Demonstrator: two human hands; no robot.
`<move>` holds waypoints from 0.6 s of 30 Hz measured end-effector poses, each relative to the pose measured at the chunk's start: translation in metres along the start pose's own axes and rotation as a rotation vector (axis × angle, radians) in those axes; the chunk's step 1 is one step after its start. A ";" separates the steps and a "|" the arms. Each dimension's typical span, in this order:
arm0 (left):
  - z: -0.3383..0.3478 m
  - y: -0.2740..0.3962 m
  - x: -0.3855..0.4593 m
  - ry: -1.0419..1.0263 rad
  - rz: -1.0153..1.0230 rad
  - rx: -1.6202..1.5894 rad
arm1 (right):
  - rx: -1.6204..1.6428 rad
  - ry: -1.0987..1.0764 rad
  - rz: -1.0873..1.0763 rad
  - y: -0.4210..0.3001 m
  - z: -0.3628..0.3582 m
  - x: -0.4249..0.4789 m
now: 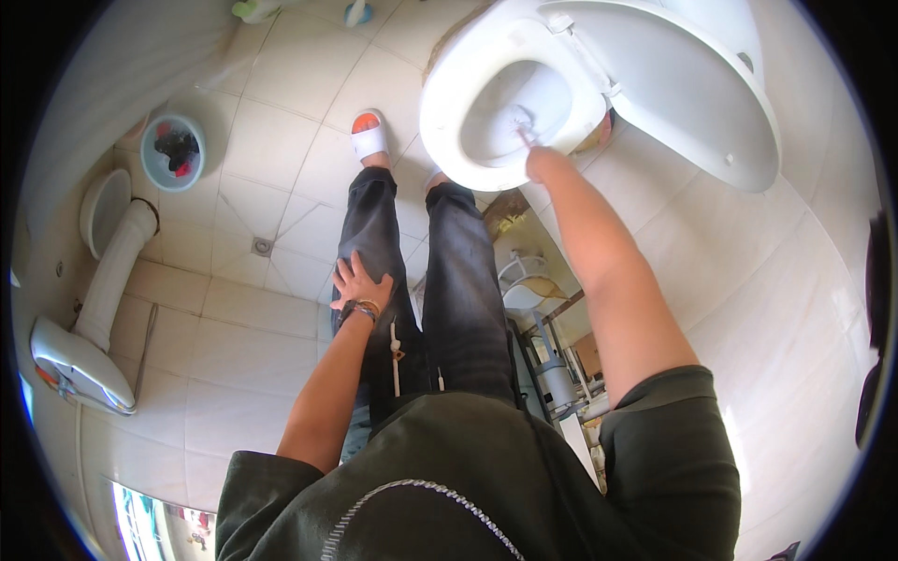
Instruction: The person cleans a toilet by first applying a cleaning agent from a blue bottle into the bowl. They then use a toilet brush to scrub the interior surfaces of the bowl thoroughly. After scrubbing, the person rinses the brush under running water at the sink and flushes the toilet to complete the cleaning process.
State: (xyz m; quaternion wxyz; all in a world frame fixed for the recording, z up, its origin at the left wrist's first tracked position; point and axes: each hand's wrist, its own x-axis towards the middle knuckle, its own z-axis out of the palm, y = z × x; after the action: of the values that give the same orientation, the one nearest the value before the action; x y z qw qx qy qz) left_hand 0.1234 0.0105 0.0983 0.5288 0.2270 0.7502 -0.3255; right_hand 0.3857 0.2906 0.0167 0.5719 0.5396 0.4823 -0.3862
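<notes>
My right hand [548, 165] is closed around the thin handle of a toilet brush [520, 125], at the near rim of a white toilet bowl [442, 119]. The brush's pale head is down inside the bowl and looks blurred. Raised and leaning back to the right is the toilet lid [691, 91]; the seat lies on the bowl. My left hand [361, 284] rests with spread fingers on my dark trouser leg [372, 231], near the knee, holding nothing. Bracelets circle the left wrist.
On the tiled floor at the left stands a light blue basin [146, 160] with dark and red cloth in it. Below it are a round white lid or basin [105, 214] and a pedestal washbasin [84, 365]. A floor drain [262, 246] lies left of my legs.
</notes>
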 end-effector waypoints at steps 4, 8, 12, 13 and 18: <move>0.004 -0.001 -0.002 0.007 0.009 0.013 | 0.085 -0.233 -0.081 -0.010 0.013 -0.009; 0.004 0.007 0.000 0.012 0.003 0.023 | 0.040 -0.155 -0.019 -0.001 0.023 0.011; 0.008 0.003 -0.004 0.012 0.014 0.033 | -0.056 0.023 -0.143 0.015 0.029 0.018; 0.008 0.006 -0.003 0.014 0.034 0.040 | -0.218 0.204 -0.183 0.037 0.040 0.040; 0.011 0.000 -0.002 0.026 -0.015 0.013 | 0.280 -0.326 -0.001 -0.040 0.020 -0.026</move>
State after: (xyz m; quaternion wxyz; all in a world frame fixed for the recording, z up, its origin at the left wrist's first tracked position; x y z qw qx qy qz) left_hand 0.1312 0.0021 0.0977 0.5151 0.2292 0.7567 -0.3311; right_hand 0.3437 0.2639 0.0314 0.5618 0.5439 0.3253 -0.5317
